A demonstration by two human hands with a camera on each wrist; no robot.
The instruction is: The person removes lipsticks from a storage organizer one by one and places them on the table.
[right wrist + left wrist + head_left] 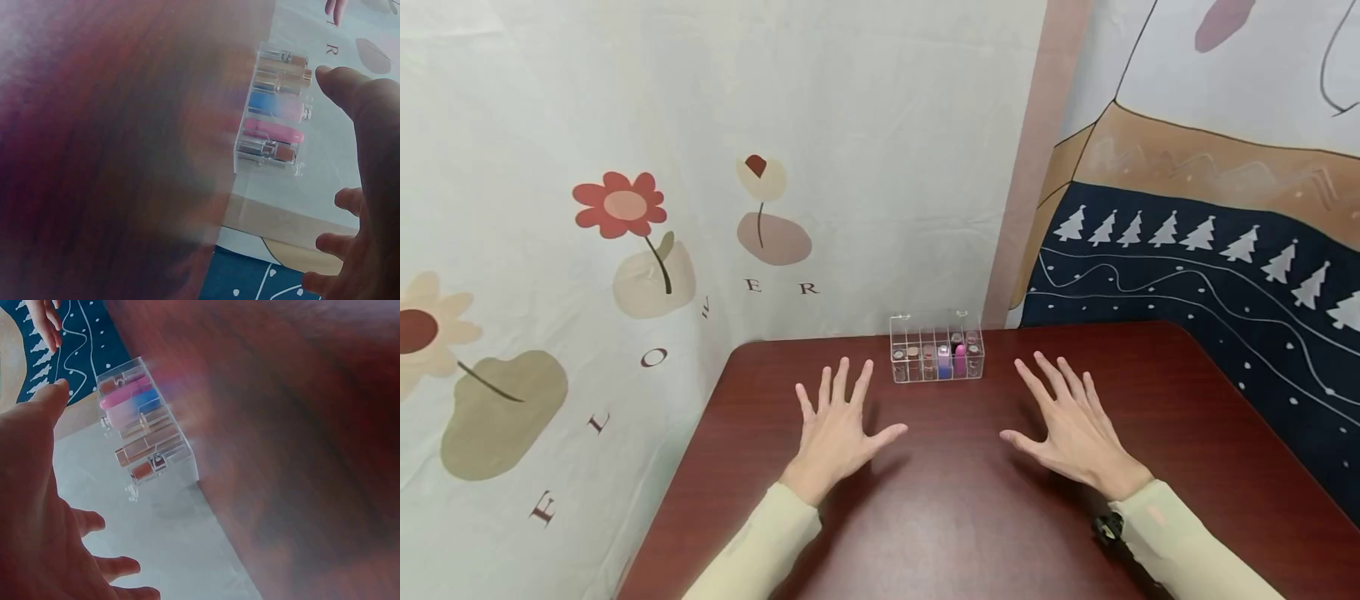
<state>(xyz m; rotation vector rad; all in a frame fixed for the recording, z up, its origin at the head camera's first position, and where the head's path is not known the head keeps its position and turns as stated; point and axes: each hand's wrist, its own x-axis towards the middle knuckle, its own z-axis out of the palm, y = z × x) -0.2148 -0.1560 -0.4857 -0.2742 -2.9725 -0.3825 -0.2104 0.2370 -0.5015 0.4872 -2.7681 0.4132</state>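
A clear plastic organizer (936, 377) with small compartments stands at the back of the table. Several lipstick-like tubes fill its front row, among them a bright pink tube (960, 360) and a blue-and-lilac tube (943, 363); two more show behind at the right. My left hand (835, 437) is spread above the table, in front and to the left of the organizer. On the other side my right hand (1078, 433) is spread likewise, to the right. Neither hand touches anything. Both wrist views show the organizer (190, 456) beyond the fingers.
The dark red wooden table (955, 517) reaches back to a white curtain (880, 150) with printed flowers. A navy cloth (1150, 283) with printed trees hangs at the right. A black strap device (1107, 527) sits at my right wrist.
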